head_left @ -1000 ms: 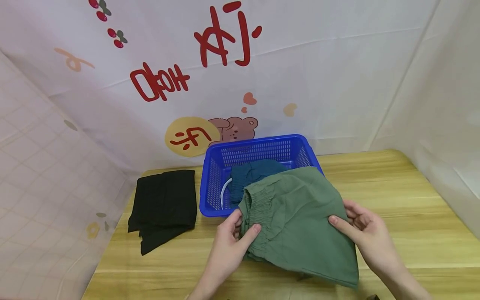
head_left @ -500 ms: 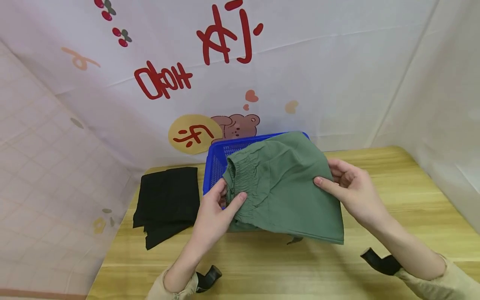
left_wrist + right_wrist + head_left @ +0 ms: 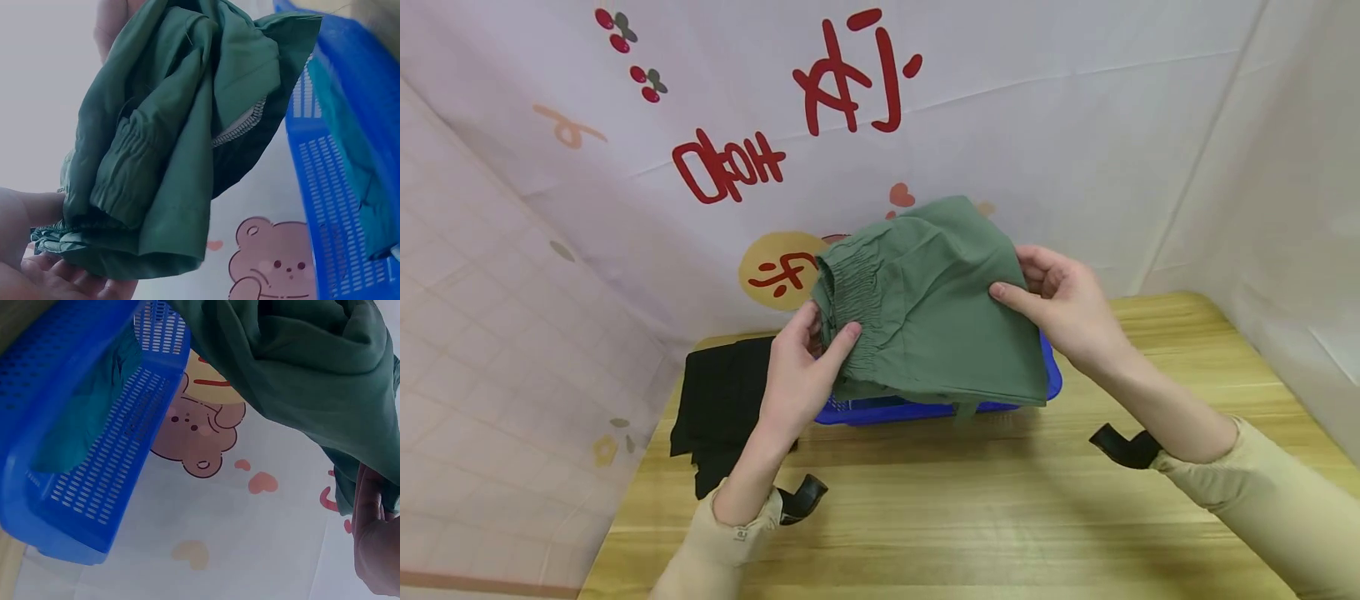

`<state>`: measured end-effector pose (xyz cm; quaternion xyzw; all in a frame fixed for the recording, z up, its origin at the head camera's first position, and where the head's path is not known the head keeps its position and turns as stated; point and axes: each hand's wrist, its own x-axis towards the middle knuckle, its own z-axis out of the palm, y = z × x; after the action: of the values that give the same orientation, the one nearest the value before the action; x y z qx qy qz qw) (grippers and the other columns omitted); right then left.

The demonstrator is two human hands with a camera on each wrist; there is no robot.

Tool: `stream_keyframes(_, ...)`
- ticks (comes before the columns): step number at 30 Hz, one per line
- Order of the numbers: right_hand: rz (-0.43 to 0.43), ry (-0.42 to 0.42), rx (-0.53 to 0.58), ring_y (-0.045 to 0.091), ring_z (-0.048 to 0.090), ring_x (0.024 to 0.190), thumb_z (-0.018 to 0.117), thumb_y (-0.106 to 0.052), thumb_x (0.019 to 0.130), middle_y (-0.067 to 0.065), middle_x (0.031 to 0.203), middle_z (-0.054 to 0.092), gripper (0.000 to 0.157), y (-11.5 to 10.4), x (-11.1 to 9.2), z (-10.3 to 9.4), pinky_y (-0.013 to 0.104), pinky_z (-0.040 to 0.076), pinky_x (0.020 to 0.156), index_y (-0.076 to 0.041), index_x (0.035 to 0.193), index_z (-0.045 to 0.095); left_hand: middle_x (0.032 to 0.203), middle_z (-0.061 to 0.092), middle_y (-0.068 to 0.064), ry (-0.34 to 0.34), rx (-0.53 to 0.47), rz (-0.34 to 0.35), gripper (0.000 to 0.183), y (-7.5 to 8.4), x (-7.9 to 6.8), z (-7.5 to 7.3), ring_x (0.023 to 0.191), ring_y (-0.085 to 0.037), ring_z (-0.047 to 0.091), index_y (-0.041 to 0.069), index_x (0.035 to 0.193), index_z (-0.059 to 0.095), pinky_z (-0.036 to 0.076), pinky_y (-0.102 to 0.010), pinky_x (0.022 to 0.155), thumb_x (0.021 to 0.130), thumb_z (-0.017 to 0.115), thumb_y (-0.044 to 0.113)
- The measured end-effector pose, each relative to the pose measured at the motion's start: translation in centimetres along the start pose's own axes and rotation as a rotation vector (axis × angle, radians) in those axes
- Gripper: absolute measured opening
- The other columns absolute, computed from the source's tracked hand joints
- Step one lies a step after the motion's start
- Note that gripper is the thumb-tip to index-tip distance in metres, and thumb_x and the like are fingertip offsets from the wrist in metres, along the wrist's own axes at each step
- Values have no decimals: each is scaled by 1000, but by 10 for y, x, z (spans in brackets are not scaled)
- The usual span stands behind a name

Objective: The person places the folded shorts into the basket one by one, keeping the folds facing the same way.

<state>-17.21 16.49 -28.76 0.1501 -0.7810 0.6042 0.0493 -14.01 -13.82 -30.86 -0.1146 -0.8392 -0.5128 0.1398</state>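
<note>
Both hands hold up a pair of green elastic-waist shorts (image 3: 925, 308), folded, above the blue basket (image 3: 1053, 379). My left hand (image 3: 796, 375) pinches the gathered waistband between thumb and fingers. At the opposite edge of the shorts, my right hand (image 3: 1067, 312) pinches the cloth, thumb on top. From below, the left wrist view shows loose folds of the green cloth and a stitched seam. Inside the basket lies a teal garment (image 3: 84, 419), mostly covered by the shorts in the head view but visible in both wrist views.
On the wooden table (image 3: 970, 517), a folded black garment (image 3: 724, 400) lies left of the basket, partly behind the left hand. A printed white cloth (image 3: 1060, 150) hangs behind the table. Black curved pieces (image 3: 802, 500) stick out at both cuffs.
Gripped by both hands throughout, the green shorts have risen and moved forward and somewhat left, from the basket's front side to above it. The black garment stays put.
</note>
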Motion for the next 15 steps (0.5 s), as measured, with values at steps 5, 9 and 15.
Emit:
stream_keyframes(5, -4, 12, 8, 2, 75, 99, 72, -16, 101, -21, 108, 75, 41, -7, 19, 5, 20, 62, 82, -4, 139, 62, 109, 75, -16, 15, -19, -4, 28, 2, 13, -7, 88, -11, 69, 3, 128, 62, 52, -17, 72, 104, 67, 18)
stream_keyframes(9, 8, 16, -4, 1, 74, 96, 71, -13, 101, -16, 110, 76, 39, -6, 30, 8, 20, 61, 82, -4, 138, 63, 119, 74, -17, 15, -38, -24, 32, -1, 21, -7, 99, -18, 71, 3, 132, 60, 55, -17, 76, 105, 66, 18)
stream_keyframes(15, 33, -6, -58, -3, 72, 95, 69, -15, 102, 6, 123, 76, 40, 6, 44, 11, 19, 60, 82, -4, 140, 62, 122, 72, -19, 8, -53, -29, 34, -10, 32, 0, 106, -26, 72, 3, 136, 59, 53, -17, 78, 106, 64, 17)
